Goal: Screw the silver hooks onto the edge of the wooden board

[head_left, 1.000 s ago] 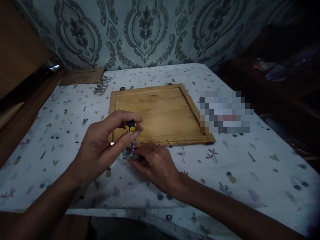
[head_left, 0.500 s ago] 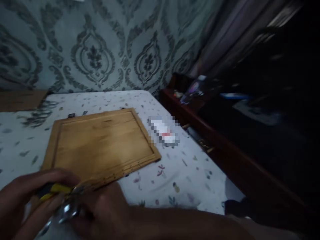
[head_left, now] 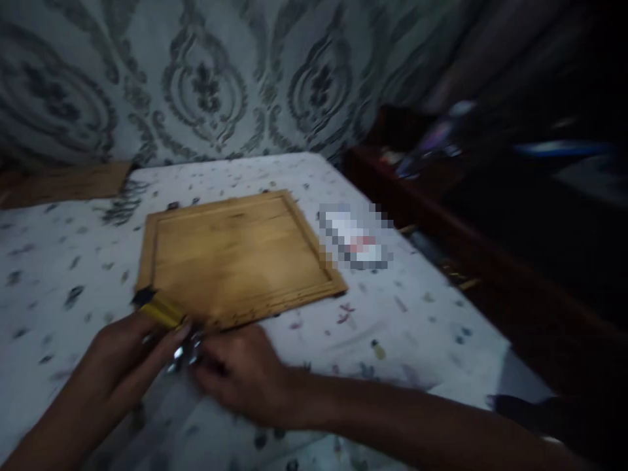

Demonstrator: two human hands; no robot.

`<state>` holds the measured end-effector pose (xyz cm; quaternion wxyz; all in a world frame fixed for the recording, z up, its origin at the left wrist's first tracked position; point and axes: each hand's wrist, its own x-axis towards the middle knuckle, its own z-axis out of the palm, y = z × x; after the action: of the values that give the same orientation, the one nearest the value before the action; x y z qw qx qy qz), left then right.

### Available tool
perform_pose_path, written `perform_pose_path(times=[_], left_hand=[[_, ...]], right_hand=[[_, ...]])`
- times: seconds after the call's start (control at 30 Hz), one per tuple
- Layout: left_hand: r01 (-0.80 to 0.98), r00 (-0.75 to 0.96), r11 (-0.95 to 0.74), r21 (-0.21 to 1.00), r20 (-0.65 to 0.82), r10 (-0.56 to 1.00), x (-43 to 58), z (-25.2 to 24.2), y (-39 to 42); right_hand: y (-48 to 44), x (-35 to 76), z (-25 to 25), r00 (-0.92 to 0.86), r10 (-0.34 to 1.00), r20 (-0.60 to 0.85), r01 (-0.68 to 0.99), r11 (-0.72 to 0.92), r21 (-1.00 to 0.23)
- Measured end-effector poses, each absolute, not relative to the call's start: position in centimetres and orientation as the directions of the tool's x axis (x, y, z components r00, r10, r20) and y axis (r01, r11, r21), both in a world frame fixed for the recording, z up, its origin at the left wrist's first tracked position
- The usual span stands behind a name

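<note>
My left hand [head_left: 130, 356], at the lower left, is closed around a yellow tool with a black end [head_left: 164, 309]. Its kind is unclear in the dim, blurred picture. Shiny metal parts [head_left: 184, 353] show between my two hands; whether they belong to the yellow tool I cannot tell. My right hand [head_left: 245, 373] is curled shut beside the metal, its fingertips hidden. Just beyond both hands, a rectangular wooden board [head_left: 235, 255] with a line running inside its border lies flat, its near edge close to my knuckles.
The board lies on a white patterned cloth [head_left: 432, 333]. Right of it is a pixelated whitish item [head_left: 356, 239]. A piece of cardboard [head_left: 69, 185] lies at the back left, near the patterned wall [head_left: 265, 85]. Along the right runs dark red wooden furniture [head_left: 392, 196] with a bottle [head_left: 434, 140].
The view has shifted, so the board and cloth appear further right and slightly higher. Both hands now show more fully, with the yellow tool more exposed above my left fingers.
</note>
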<state>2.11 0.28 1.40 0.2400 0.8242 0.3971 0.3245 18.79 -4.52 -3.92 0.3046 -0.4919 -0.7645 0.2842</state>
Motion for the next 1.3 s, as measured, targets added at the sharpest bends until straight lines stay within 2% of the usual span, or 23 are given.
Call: perform_pose_path(times=[0.07, 0.3, 0.47, 0.8, 1.03, 1.1, 1.3], left_hand=[[0.557, 0.531, -0.525, 0.643, 0.210, 0.821, 1.7, 2.0, 0.0], [0.578, 0.559, -0.491, 0.651, 0.123, 0.820, 1.3, 2.1, 0.0], [0.520, 0.563, -0.423, 0.743, 0.075, 0.823, 1.2, 2.1, 0.3], [0.378, 0.586, -0.375, 0.846, 0.096, 0.805, 0.8, 1.9, 1.0], [0.355, 0.558, -0.315, 0.880, 0.072, 0.827, 1.2, 1.1, 1.5], [0.393, 0.563, -0.351, 0.850, 0.080, 0.823, 1.3, 1.1, 1.6], [0.604, 0.601, -0.521, 0.603, 0.085, 0.795, 0.0, 0.9, 1.2]], right_hand=[[-4.6, 19.0, -3.7, -0.289, 0.940, 0.179, 0.537, 0.314, -0.783], [-4.4, 19.1, -3.5, -0.296, 0.942, 0.159, 0.462, 0.286, -0.839], [-4.5, 19.2, -3.5, -0.303, 0.939, 0.162, 0.439, 0.289, -0.851], [-4.5, 19.1, -3.8, -0.296, 0.950, 0.098, 0.410, 0.219, -0.885], [-4.3, 18.9, -3.7, -0.277, 0.957, 0.088, 0.458, 0.212, -0.863], [-4.3, 18.9, -3.6, -0.278, 0.955, 0.106, 0.477, 0.233, -0.848], [-4.3, 19.1, -3.6, -0.309, 0.942, 0.130, 0.480, 0.272, -0.834]])
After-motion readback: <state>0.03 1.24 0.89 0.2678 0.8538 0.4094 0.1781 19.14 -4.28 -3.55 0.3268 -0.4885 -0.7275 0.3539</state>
